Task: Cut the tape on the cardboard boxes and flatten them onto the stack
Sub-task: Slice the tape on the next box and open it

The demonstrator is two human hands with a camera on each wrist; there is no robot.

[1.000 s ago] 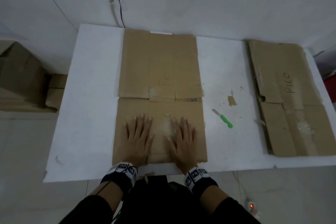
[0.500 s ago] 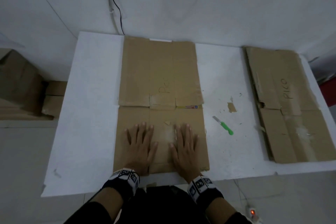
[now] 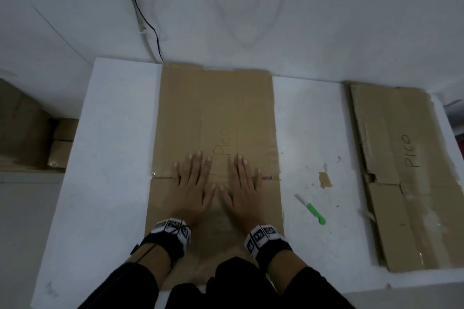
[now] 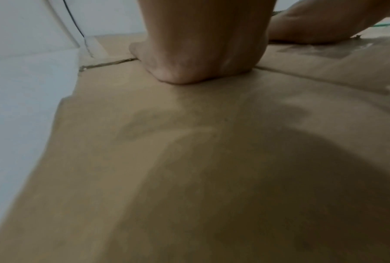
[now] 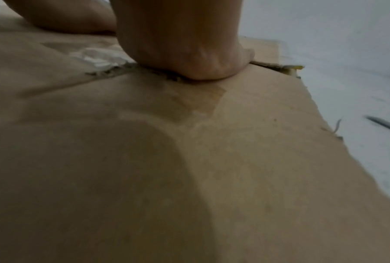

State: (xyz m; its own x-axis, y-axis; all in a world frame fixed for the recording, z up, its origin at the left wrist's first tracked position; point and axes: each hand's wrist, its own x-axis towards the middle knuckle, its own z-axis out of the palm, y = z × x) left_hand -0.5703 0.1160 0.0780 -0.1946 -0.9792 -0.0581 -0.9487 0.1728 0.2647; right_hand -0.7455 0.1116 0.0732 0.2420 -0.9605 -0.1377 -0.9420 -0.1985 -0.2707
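I am looking down on a white worktop (image 3: pixel 105 158) pushed against a white wall (image 3: pixel 301 20), with a thin black cable (image 3: pixel 147 20) running down the wall to the worktop's far edge. A flattened cardboard box (image 3: pixel 216 113), marked "PICO" by hand, lies along the middle of the worktop from far edge to near edge. My left hand (image 3: pixel 192 188) and right hand (image 3: pixel 242 189) lie palm down on it side by side, fingers straight and spread, gripping nothing, both across the seam where the flaps meet. The wrist views show each palm heel pressed onto the cardboard, with torn clear tape (image 5: pixel 97 57) beside the right one. At the right edge of the worktop sits the stack of flattened boxes (image 3: pixel 406 170), also marked "PICO". Between the two, on bare worktop, lie a green-handled knife (image 3: pixel 311 208) and a torn cardboard scrap (image 3: pixel 325 179). Past the left edge, lower down, stand more brown boxes (image 3: pixel 27 128).
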